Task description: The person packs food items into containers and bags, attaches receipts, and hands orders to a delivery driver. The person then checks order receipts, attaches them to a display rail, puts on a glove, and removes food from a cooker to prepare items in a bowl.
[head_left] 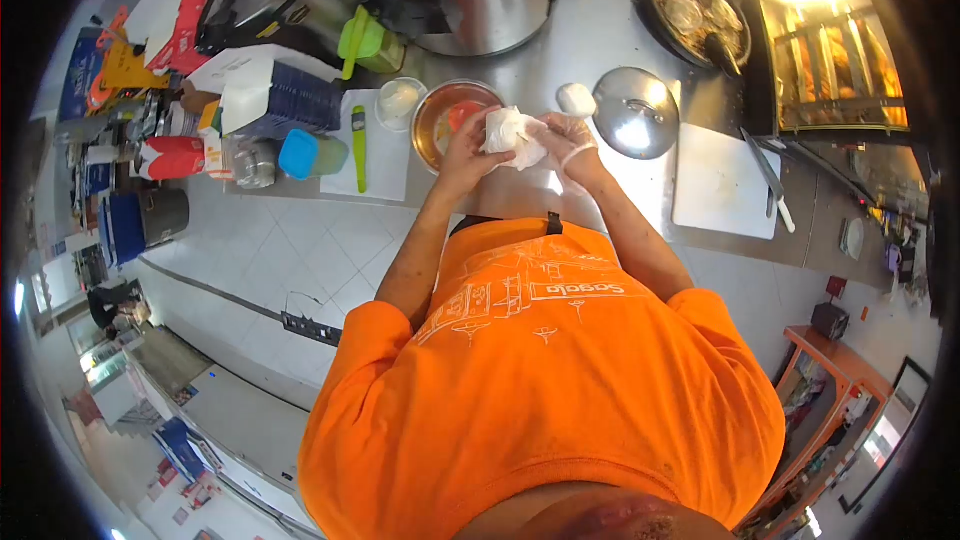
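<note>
Both of my hands are up over the near edge of the steel counter, close together around a crumpled white cloth or tissue (pixel 514 138). My left hand (pixel 470 155) grips its left side with curled fingers. On the other side my right hand (pixel 572 145) pinches its edge; something white also shows along that wrist. Whether anything is wrapped inside is hidden. Just beyond my left hand stands a copper-coloured metal bowl (pixel 432 135) with something red in it. A small white lump (pixel 576 99) lies past my right hand, beside a round metal lid (pixel 637 112).
At right are a white cutting board (pixel 722 185), a knife (pixel 768 175) and a lit glass cabinet (pixel 840 65). A black pan of food (pixel 697 15) and a large pressure cooker (pixel 490 5) stand behind. Leftward lie a green utensil (pixel 359 150) and a blue-lidded container (pixel 312 154).
</note>
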`<state>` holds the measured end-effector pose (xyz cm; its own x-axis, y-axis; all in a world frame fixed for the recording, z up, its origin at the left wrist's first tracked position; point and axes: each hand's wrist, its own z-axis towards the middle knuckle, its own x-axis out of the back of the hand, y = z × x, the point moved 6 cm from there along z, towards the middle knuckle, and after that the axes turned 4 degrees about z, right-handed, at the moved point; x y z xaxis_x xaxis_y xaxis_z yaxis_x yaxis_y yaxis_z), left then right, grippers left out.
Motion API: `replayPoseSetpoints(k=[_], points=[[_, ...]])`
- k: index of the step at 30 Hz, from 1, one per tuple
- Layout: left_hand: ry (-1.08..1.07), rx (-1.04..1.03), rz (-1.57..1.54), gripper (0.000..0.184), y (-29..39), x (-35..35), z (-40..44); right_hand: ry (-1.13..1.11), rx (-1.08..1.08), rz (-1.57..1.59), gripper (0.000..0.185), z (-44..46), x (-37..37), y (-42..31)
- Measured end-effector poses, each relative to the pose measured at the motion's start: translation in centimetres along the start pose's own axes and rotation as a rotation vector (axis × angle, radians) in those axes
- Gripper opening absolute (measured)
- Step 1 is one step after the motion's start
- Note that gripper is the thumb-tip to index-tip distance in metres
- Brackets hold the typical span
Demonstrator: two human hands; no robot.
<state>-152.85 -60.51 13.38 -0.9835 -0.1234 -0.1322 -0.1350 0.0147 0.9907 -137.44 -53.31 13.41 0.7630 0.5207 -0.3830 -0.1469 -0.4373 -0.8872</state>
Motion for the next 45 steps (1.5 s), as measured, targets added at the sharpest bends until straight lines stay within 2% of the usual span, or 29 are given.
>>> replayPoseSetpoints(k=[1,4,5,7,8,9,10,13,16,17,20,21,23,24,25,26,28,30,32,34,35,38,40,42,44,45], points=[[-0.006,-0.023,0.067,0.076,0.3,1.2,-0.4,-0.004,-0.016,-0.146,0.018,0.9,-0.3,-0.3],[0.054,0.047,0.127,0.076,-0.9,5.8,-1.9,-0.089,0.323,-0.385,0.019,3.2,-3.9,-4.7],[0.065,0.061,0.106,0.074,-1.0,6.7,-2.3,-0.162,0.291,-0.484,0.017,3.4,-6.0,-5.5],[0.072,0.086,0.059,0.072,-1.3,8.3,-2.7,-0.243,0.138,-0.393,0.016,4.5,-9.0,-4.2],[0.085,-0.037,0.163,0.069,-0.2,8.8,-2.6,-0.280,0.062,-0.352,0.016,4.9,-10.5,-4.0],[0.101,-0.160,0.268,0.065,1.0,9.3,-2.5,-0.338,0.174,-0.419,0.014,4.7,-12.0,-5.2],[0.117,-0.281,0.376,0.062,2.1,9.9,-2.4,-0.360,0.130,-0.397,0.013,5.3,-13.0,-5.6],[-0.010,-0.105,-0.050,0.055,4.4,10.2,-0.9,-0.393,-0.008,-0.335,0.012,7.3,-13.7,-5.4],[0.060,0.017,-0.003,0.036,2.9,12.1,1.3,-0.185,-0.047,-0.006,0.016,9.7,-12.1,-4.8],[0.130,-0.026,0.038,0.025,3.6,12.4,1.7,-0.164,-0.045,0.055,0.025,10.5,-11.3,-3.7],[0.261,0.078,0.306,0.022,3.6,13.8,2.0,0.327,-0.135,0.203,0.031,9.6,-10.2,-1.0],[0.234,0.075,0.358,0.021,4.4,13.4,2.1,0.175,-0.095,0.143,0.034,11.2,-8.9,2.5],[0.180,0.071,0.461,0.020,6.0,12.0,2.1,0.155,0.023,0.001,0.035,9.6,-9.5,3.2],[0.224,-0.048,0.462,0.019,6.1,11.8,2.2,0.147,0.079,-0.070,0.036,8.8,-9.7,3.5],[0.268,-0.169,0.461,0.019,6.0,11.8,2.4,0.121,0.056,0.172,0.037,9.0,-8.7,5.2],[0.310,-0.293,0.459,0.019,6.1,11.8,2.3,0.127,0.051,0.091,0.032,8.9,-8.5,5.3],[0.299,-0.286,0.615,0.017,5.3,12.5,2.2,0.137,0.045,-0.068,0.023,8.8,-8.1,5.5],[0.279,-0.298,0.713,0.016,4.8,13.1,2.0,0.295,0.170,-0.294,0.020,9.6,-6.3,6.3],[0.256,-0.335,0.753,0.015,4.5,13.3,2.3,0.333,0.271,-0.508,0.018,9.6,-5.5,6.3],[0.218,-0.411,0.763,0.017,5.3,12.7,2.5,0.245,0.345,-0.708,0.018,8.2,-7.8,1.3],[0.202,-0.451,0.768,0.017,5.7,12.5,2.7,0.276,0.263,-0.722,0.018,7.8,-8.4,0.3],[0.215,-0.607,0.865,0.018,7.0,11.7,2.7,0.214,0.351,-0.743,0.017,8.6,-8.8,0.1],[0.162,-0.571,0.918,0.018,7.9,11.5,3.1,0.199,0.495,-0.837,0.018,8.2,-10.3,-1.5],[0.129,-0.569,0.970,0.020,9.0,11.6,3.5,0.165,0.479,-0.962,0.020,8.3,-10.8,-2.0],[0.112,-0.598,1.022,0.022,9.6,12.1,4.2,0.111,0.292,-1.110,0.022,9.9,-8.8,-0.9],[0.080,-0.661,1.000,0.023,11.4,12.0,4.0,0.173,0.388,-1.017,0.024,10.4,-8.2,-1.3]])
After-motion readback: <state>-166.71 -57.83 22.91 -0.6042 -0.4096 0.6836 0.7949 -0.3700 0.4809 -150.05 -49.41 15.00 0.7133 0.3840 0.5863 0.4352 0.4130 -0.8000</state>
